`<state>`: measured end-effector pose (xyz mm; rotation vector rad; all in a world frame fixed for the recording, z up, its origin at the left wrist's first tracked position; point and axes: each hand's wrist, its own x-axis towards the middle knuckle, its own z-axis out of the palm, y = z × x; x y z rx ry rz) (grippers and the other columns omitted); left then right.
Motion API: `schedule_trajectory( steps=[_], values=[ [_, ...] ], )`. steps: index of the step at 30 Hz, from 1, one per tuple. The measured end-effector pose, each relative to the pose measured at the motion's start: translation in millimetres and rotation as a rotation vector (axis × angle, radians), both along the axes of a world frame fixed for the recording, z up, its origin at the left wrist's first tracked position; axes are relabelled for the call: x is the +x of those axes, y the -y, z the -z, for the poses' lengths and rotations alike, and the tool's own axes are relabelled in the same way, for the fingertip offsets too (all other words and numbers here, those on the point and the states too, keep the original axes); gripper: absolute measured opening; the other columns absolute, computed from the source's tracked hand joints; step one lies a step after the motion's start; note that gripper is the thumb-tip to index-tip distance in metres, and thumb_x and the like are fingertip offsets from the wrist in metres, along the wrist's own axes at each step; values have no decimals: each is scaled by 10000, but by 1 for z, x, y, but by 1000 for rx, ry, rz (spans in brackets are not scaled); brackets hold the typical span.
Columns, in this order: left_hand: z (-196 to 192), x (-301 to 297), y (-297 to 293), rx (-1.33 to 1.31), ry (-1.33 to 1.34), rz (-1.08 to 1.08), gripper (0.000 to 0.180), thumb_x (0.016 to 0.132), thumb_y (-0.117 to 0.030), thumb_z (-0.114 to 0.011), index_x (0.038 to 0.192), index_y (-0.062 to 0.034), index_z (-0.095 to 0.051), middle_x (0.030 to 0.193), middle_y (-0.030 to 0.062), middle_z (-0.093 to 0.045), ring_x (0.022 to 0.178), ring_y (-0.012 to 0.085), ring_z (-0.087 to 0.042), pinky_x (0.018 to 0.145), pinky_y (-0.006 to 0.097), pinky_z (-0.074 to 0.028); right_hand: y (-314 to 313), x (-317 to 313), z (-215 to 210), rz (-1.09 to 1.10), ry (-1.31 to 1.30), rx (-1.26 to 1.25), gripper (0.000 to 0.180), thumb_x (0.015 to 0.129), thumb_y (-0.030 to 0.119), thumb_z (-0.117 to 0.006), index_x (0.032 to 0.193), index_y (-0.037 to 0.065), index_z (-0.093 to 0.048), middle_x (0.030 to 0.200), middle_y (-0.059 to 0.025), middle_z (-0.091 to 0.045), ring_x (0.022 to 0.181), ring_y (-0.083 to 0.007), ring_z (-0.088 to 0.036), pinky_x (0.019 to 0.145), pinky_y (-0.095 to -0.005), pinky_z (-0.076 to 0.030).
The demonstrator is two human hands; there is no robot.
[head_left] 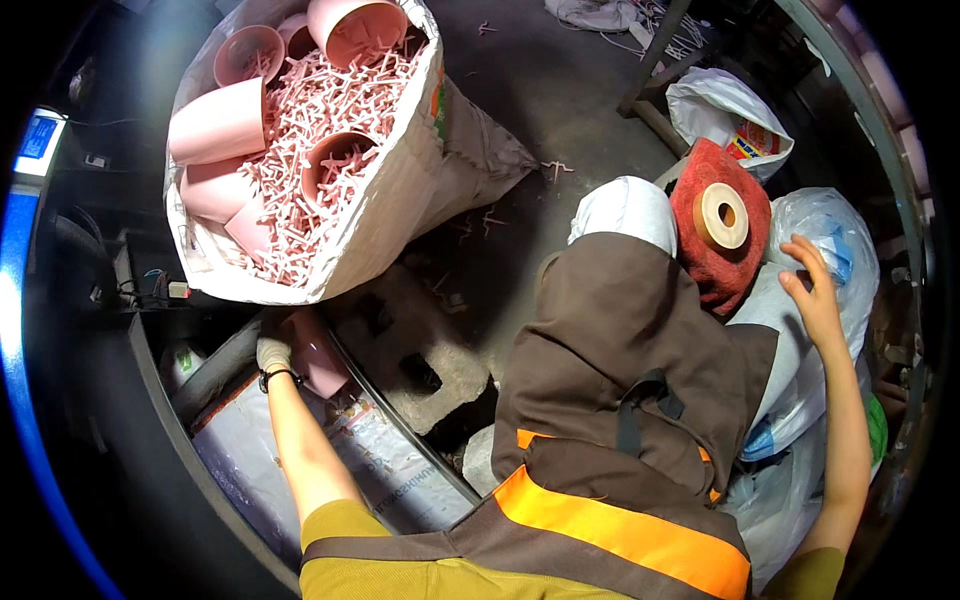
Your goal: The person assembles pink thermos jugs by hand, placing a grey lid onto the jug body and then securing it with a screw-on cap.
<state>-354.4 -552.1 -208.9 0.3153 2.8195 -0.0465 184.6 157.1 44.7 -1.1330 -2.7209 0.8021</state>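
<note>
My left hand, in a pale glove with a dark wristband, is stretched out to the left and closed on a pink plastic pot held low beside a dark metal rim. Its fingers are partly hidden behind the pot. My right hand is raised at the right with fingers spread, touching a clear plastic bag and holding nothing. Just left of it a roll of tan tape rests on a red cloth.
A big white sack at upper left holds several pink pots and a heap of pink plastic offcuts. A concrete block lies on the dark floor. More bags sit at upper right. My brown apron with an orange stripe fills the lower middle.
</note>
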Motion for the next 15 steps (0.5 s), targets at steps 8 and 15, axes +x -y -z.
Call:
schedule_trajectory(
  steps=[8, 15],
  values=[
    [-153, 135, -71, 211, -504, 42, 350, 946, -391, -565, 952, -74, -715, 923, 194, -694, 818, 381, -658, 723, 468, -506, 93, -112, 38, -473, -186, -294, 338, 895, 221, -664, 1178, 36, -658, 1261, -147, -628, 1202, -243, -584, 1019, -367, -444],
    [-300, 267, -220, 402, -525, 1053, 226, 743, -255, -797, 700, -168, -593, 762, -9, -657, 607, 247, -599, 540, 391, -457, 231, -190, 39, -561, 16, -1490, 506, 959, 328, -633, 1310, -20, -526, 1031, -147, -684, 836, -183, -711, 683, -311, -561]
  ],
)
